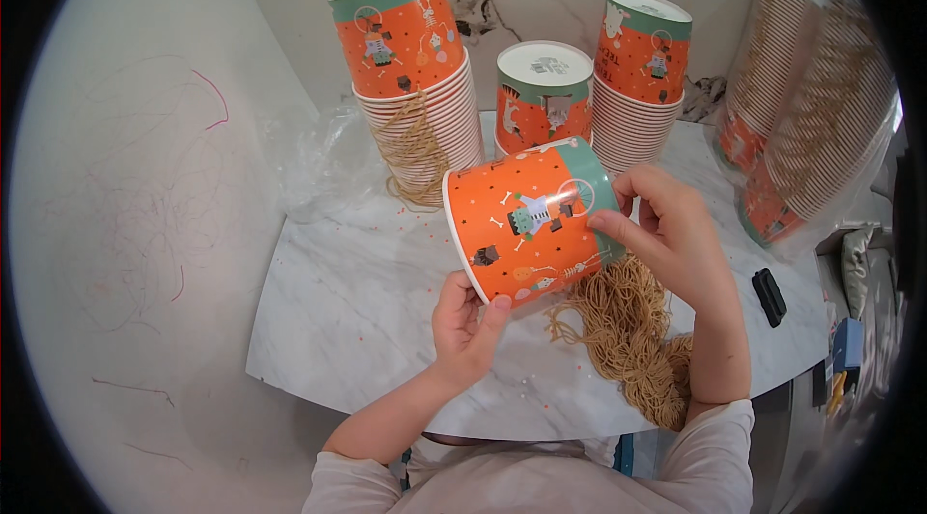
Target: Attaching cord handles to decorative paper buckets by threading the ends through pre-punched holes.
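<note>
An orange paper bucket (512, 224) with a green band and cartoon skeleton figures is held tilted above the table, its white rim toward the left. My left hand (463, 331) is closed on the lower part of that rim, thumb outside. At the green base end, my right hand (671, 229) grips with thumb and fingers; its fingertips are partly behind the base, and whether they also pinch a string I cannot tell. Below the bucket, a thick bundle of tan cord (632, 345) lies on the table beside my right forearm.
Upside-down nested buckets stand behind in a left stack (391, 46), a middle stack (546, 109) and a right stack (642, 60). Tan cords (415, 152) drape over the left stack. Plastic-wrapped buckets (821, 118) stand far right. A black clip-like object (769, 297) lies on the marbled table (328, 321).
</note>
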{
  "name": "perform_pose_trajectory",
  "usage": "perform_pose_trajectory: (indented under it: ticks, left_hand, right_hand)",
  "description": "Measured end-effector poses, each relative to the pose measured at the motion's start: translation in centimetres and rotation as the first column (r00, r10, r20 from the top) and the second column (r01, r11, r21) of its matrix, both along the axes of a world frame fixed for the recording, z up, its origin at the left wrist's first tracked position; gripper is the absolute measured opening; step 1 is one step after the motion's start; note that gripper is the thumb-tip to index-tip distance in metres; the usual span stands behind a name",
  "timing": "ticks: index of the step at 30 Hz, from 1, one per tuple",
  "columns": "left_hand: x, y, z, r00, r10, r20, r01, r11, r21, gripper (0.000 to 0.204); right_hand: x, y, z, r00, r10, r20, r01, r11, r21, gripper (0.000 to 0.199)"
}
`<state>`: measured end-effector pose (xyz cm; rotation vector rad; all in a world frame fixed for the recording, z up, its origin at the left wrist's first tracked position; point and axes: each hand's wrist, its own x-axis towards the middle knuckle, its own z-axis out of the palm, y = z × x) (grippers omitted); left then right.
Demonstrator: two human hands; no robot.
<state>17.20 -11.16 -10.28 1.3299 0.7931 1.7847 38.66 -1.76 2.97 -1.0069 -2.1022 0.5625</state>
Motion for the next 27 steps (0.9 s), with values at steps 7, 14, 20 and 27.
perform_pose_trajectory:
  ticks: [7, 14, 20, 27]
  left_hand:
    - [0.5, 0.1, 0.6, 0.994, -0.003, 0.108, 0.006, 0.999, -0.032, 0.031]
    - [0.4, 0.3, 0.1, 0.997, 0.056, 0.046, -0.054, 0.998, -0.042, 0.035]
    - [0.7, 0.4, 0.4, 0.993, 0.117, 0.020, -0.116, 0.992, -0.043, 0.038]
    - [0.5, 0.3, -0.1, 0.993, 0.095, 0.063, -0.093, 0.995, -0.030, 0.045]
  right_hand:
    - [0.4, 0.5, -0.7, 0.999, 0.047, -0.023, -0.045, 0.997, 0.058, 0.027]
    - [-0.4, 0.0, -0.9, 0.993, -0.116, -0.024, 0.119, 0.950, 0.288, 0.028]
    - [-1.5, -2.3, -1.2, 0.959, 0.133, 0.251, -0.240, 0.854, 0.463, 0.033]
    - [-3.3, -4.0, -2.5, 0.886, 0.228, 0.403, -0.413, 0.781, 0.468, 0.050]
